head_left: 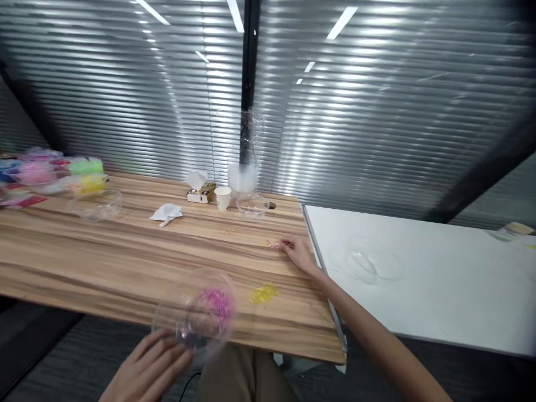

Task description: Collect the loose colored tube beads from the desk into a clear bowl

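Tilted at the table's front edge, a clear plastic bowl (228,279) is held by my left hand (153,357), whose fingers grip its near side. Magenta pieces (215,304) lie inside, blurred by motion. My right hand (298,252) reaches to the right part of the wooden table, fingertips pinched together at small pink pieces (273,244). Its fingers partly hide what they hold. Between the bowl and my right forearm lies a small heap of yellow pieces (263,293) on the wood.
Behind stand a tissue box (201,192), a paper cup (223,198) and a clear round container (253,205). A crumpled tissue (166,213) lies further left, near another clear container (96,205) and colourful packs (37,173). Clear lids (371,259) rest on the white table (439,290).
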Motion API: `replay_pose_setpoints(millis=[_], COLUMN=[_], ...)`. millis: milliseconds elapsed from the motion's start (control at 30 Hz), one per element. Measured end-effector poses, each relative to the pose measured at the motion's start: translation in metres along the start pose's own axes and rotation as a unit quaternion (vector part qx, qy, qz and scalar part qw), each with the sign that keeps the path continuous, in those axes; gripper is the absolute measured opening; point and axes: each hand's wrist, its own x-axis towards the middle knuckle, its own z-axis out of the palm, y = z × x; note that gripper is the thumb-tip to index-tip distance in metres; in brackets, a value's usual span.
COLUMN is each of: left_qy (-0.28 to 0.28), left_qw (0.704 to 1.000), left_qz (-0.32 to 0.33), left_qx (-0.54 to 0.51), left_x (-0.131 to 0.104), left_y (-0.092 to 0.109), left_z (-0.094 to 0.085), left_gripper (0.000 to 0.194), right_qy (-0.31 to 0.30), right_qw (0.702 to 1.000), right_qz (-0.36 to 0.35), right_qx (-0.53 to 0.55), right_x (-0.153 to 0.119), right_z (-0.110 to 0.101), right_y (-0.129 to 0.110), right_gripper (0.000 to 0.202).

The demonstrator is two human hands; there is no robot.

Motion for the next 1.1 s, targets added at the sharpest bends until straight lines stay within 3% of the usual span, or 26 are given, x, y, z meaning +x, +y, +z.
replay_pose_setpoints(millis=[133, 233, 333, 433, 500, 600, 700, 800, 900, 1100], left_qy=[0.042, 0.022, -0.012, 0.017, 0.043, 0.002, -0.061, -0.097, -0.105, -0.078], left_qw=[0.998, 0.998, 0.996, 0.994, 0.996, 1.0, 0.993, 0.979, 0.973, 0.968], left_qz=[-0.016, -0.038, -0.076, -0.092, -0.056, -0.01, -0.084, -0.164, -0.181, -0.191], left_qx=[0.036, 0.038, 0.04, 0.061, 0.054, -0.013, -0.062, -0.076, -0.095, -0.142], left_x=[0.045, 0.068, 0.087, 0.107, 0.123, 0.154, 0.189, 0.217, 0.228, 0.222], left_y=[-0.049, -0.076, -0.092, -0.092, -0.081, -0.06, -0.049, -0.053, -0.064, -0.069], left_z=[0.028, 0.055, 0.072, 0.08, 0.088, 0.112, 0.143, 0.169, 0.183, 0.192], left_gripper=[0.033, 0.03, 0.029, 0.028, 0.034, 0.044, 0.05, 0.041, 0.032, 0.025], right_qy=[0.008, 0.001, -0.046, -0.111, -0.139, -0.164, -0.171, -0.169, -0.176, -0.184], right_qw=[0.999, 0.999, 0.996, 0.989, 0.985, 0.981, 0.979, 0.98, 0.978, 0.975], right_qz=[-0.025, -0.04, -0.072, -0.094, -0.096, -0.097, -0.103, -0.103, -0.111, -0.116], right_qx=[-0.027, -0.024, -0.009, 0.009, 0.022, 0.034, 0.037, 0.03, 0.031, 0.045], right_x=[0.003, 0.008, 0.013, 0.018, 0.022, 0.026, 0.029, 0.03, 0.031, 0.032], right_z=[0.001, -0.001, -0.006, -0.01, -0.011, -0.013, -0.013, -0.012, -0.012, -0.013], right_y=[0.011, 0.018, 0.019, 0.014, 0.011, 0.009, 0.008, 0.008, 0.007, 0.007], right_gripper=[0.02, 0.018, 0.015, 0.018, 0.018, 0.016, 0.013, 0.012, 0.011, 0.012])
